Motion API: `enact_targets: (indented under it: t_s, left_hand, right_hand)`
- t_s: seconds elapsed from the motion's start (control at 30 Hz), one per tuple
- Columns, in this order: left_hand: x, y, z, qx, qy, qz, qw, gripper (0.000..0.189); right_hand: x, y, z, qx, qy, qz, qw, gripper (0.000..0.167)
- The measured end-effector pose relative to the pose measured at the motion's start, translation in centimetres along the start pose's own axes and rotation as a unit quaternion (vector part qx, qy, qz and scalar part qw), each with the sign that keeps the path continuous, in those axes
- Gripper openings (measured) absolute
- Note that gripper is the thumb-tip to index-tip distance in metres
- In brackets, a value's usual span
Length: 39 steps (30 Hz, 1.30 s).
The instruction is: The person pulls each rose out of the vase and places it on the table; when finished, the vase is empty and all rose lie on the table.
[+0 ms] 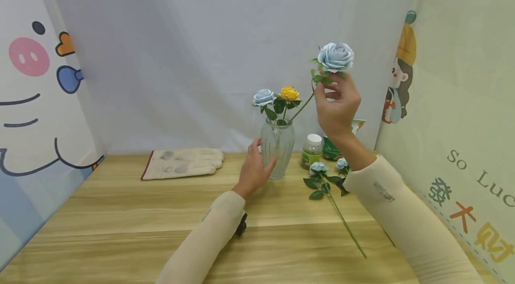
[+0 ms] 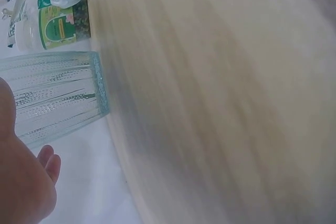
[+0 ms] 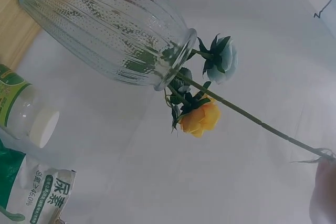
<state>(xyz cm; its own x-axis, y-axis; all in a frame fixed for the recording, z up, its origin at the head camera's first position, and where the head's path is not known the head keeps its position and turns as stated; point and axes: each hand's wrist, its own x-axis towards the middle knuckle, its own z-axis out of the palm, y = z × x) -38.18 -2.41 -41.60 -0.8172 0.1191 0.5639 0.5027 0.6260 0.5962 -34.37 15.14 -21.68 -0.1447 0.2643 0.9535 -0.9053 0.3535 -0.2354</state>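
My right hand [image 1: 338, 103] pinches a light blue rose [image 1: 335, 57] by its stem just under the bloom, high to the right of the vase. The stem slants down into the mouth of a clear ribbed glass vase [image 1: 277, 145]. Around the vase's left side my left hand [image 1: 255, 167] holds it, thumb at the front. Another light blue rose [image 3: 224, 61] and a yellow rose [image 3: 200, 119] stand in the vase, heads above the rim. In the left wrist view, the vase base [image 2: 101, 85] is on the wooden table.
Right of the vase are a white-lidded jar [image 1: 312, 152] and a green and white bag [image 3: 37, 187]. Loose blue roses [image 1: 318, 167] lie on the table [image 1: 132, 230] in front of them, one partly behind the right sleeve. Pale work gloves [image 1: 183, 163] lie at the back left.
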Motion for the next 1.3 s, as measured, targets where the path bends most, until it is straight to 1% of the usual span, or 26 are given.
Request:
enact_targets:
  t_s: [0.13,0.3,0.43,0.6,0.7,0.87,0.97,1.1,1.3]
  left_hand:
    - [-0.1,0.0,0.0,0.002,0.000,0.003,1.0000,0.072]
    - [-0.1,0.1,-0.1,-0.004,-0.008,-0.005,0.9999,0.073]
    - [-0.1,0.1,-0.2,0.002,-0.009,-0.009,0.9999,0.073]
    - [-0.1,0.0,-0.2,0.001,-0.009,-0.010,0.9999,0.074]
    - [-0.1,0.0,-0.2,0.000,-0.010,-0.008,0.9999,0.074]
    - [-0.1,0.0,-0.2,0.001,-0.012,-0.007,0.9999,0.074]
    - [-0.1,0.0,-0.1,0.001,-0.013,-0.006,0.9999,0.074]
    - [-0.1,-0.1,-0.1,0.002,-0.012,-0.002,0.9999,0.073]
    - [-0.1,0.0,-0.1,0.004,-0.015,-0.004,0.9999,0.073]
  right_hand:
    - [0.0,-0.4,-0.8,0.024,0.013,0.001,0.9996,0.015]
    - [0.0,-0.7,-1.7,0.047,0.026,-0.015,0.9985,0.014]
    - [-0.1,-1.1,-2.2,0.067,0.034,-0.025,0.9968,0.014]
    - [-0.6,-1.5,-2.8,0.082,0.036,-0.028,0.9956,0.017]
    - [-0.9,-1.7,-3.3,0.089,0.028,-0.024,0.9954,0.019]
    - [-1.8,-2.3,-4.3,0.089,0.005,-0.004,0.9960,0.022]
    - [-2.6,-2.6,-4.9,0.101,-0.005,0.020,0.9946,0.023]
    - [-3.6,-2.9,-5.5,0.125,-0.022,0.059,0.9902,0.025]
    - [-4.8,-2.7,-6.4,0.112,-0.062,0.097,0.9870,0.028]
